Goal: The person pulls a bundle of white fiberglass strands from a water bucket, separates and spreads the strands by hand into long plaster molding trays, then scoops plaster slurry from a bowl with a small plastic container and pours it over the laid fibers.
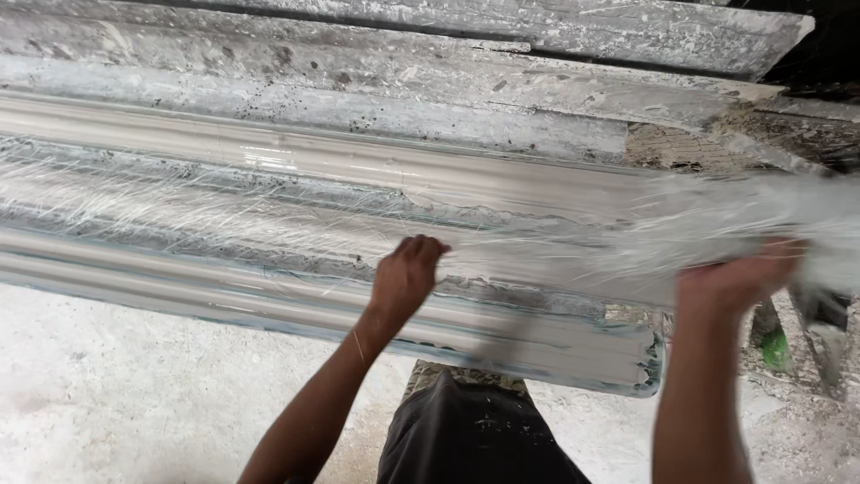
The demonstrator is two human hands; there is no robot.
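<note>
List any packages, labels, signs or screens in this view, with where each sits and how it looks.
None in view: no package, label, sign or screen.
What shows: a long grey moulded trough across the frame, pale glassy fibres spread in it, the left hand on them, the right hand gripping a blurred fibre bundle.

**Surroundings, head view**

Floor (116,394): pale, rough, dusted with white powder and small crumbs; fills the lower left and runs on under the lower right corner.

Stacked slabs (376,81): long, grey-white, speckled with dark spots, lying lengthwise along the top of the view. A further slab (627,31) sits above them, edge chipped at the right.

Crumbly brown patch (676,148): exposed at the right end of the stack.

Green object (775,348): small, low at right, partly hidden; kind cannot be told.

Dark garment (466,439): bottom centre, flecked with white.
</note>
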